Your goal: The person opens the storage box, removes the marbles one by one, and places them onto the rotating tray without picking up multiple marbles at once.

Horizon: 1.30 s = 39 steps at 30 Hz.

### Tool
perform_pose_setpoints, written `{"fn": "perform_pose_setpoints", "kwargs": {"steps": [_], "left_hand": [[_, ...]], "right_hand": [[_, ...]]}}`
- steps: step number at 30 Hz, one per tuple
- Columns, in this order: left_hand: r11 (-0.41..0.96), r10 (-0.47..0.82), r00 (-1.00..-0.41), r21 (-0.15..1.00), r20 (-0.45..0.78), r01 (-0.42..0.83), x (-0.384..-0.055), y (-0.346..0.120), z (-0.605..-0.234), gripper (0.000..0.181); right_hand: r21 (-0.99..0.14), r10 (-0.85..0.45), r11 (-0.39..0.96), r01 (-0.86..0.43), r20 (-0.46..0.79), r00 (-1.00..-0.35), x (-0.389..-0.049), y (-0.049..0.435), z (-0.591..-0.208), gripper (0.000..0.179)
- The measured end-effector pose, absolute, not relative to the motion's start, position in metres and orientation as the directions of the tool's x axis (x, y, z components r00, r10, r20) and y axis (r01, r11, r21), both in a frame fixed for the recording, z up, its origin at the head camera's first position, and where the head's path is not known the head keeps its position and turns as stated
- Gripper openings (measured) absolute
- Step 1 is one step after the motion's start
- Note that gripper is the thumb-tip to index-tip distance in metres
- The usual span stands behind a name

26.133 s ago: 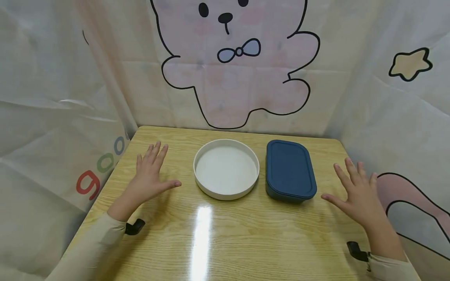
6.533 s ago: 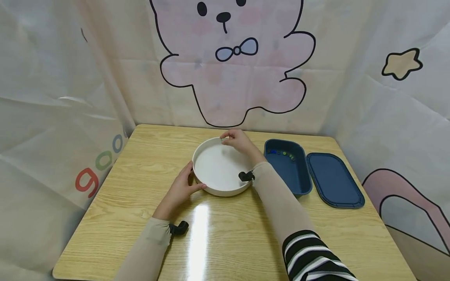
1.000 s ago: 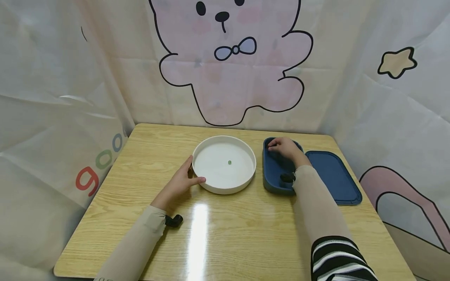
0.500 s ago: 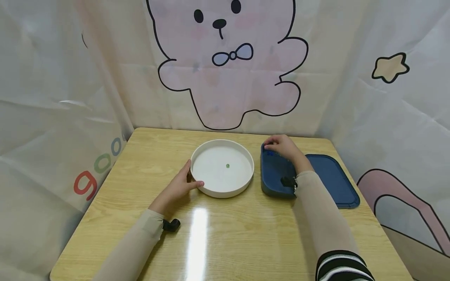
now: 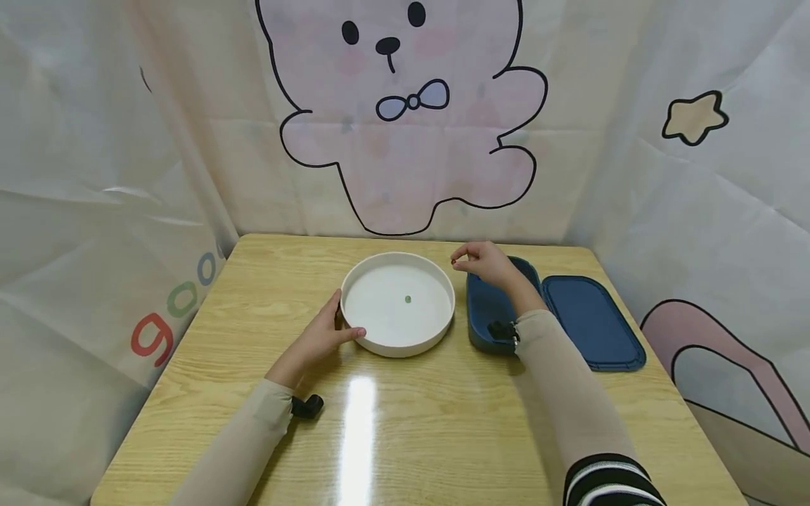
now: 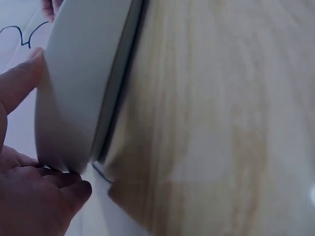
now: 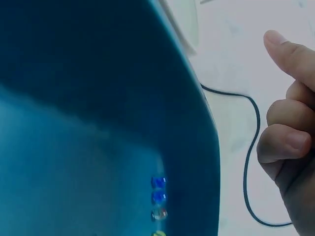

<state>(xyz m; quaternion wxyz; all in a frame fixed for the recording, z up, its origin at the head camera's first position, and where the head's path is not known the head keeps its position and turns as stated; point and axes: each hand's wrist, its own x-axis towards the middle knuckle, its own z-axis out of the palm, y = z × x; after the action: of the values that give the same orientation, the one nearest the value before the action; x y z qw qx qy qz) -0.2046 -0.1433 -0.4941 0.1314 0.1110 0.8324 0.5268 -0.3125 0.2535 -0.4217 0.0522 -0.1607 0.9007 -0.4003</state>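
A round white tray [image 5: 397, 337] stands on the table, one small green bead [image 5: 408, 299] lying near its middle. My left hand [image 5: 316, 337] grips the tray's left side, its thumb at the rim and fingers round the wall, as the left wrist view also shows. Between the tray and the blue box [image 5: 487, 316], above the box's back left corner, my right hand [image 5: 490, 266] pinches a tiny dark red bead [image 5: 453, 261]. Inside the box, the right wrist view shows blue beads [image 7: 158, 182], a clear bead [image 7: 159, 214] and a partly cut-off yellow one along the wall.
The blue lid [image 5: 595, 320] lies flat on the wooden table [image 5: 418, 429], just right of the box. A printed cloth [image 5: 405, 161] hangs behind the table's back edge, with more cloth at both sides.
My right hand dipped into the box's back left part, came up with the dark red bead and moved left past the box's rim. The left hand keeps its grip on the tray.
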Motion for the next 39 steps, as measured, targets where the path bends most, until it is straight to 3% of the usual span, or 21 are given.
{"fn": "perform_pose_setpoints", "kwargs": {"steps": [14, 32, 39], "left_hand": [[0.429, 0.294, -0.950, 0.903, -0.102, 0.036, -0.202, -0.141, -0.496, 0.112], [0.392, 0.319, -0.944, 0.919, -0.085, 0.050, -0.202, -0.145, -0.500, 0.112], [0.394, 0.317, -0.946, 0.917, -0.073, 0.062, -0.204, -0.143, -0.500, 0.114]], "right_hand": [[-0.772, -0.426, 0.563, -0.294, 0.034, -0.904, -0.310, 0.185, -0.426, 0.012], [-0.805, -0.485, 0.525, -0.277, -0.015, -0.875, -0.344, 0.134, -0.438, 0.028], [-0.788, -0.480, 0.551, -0.276, -0.028, -0.877, -0.350, 0.118, -0.450, 0.014]]}}
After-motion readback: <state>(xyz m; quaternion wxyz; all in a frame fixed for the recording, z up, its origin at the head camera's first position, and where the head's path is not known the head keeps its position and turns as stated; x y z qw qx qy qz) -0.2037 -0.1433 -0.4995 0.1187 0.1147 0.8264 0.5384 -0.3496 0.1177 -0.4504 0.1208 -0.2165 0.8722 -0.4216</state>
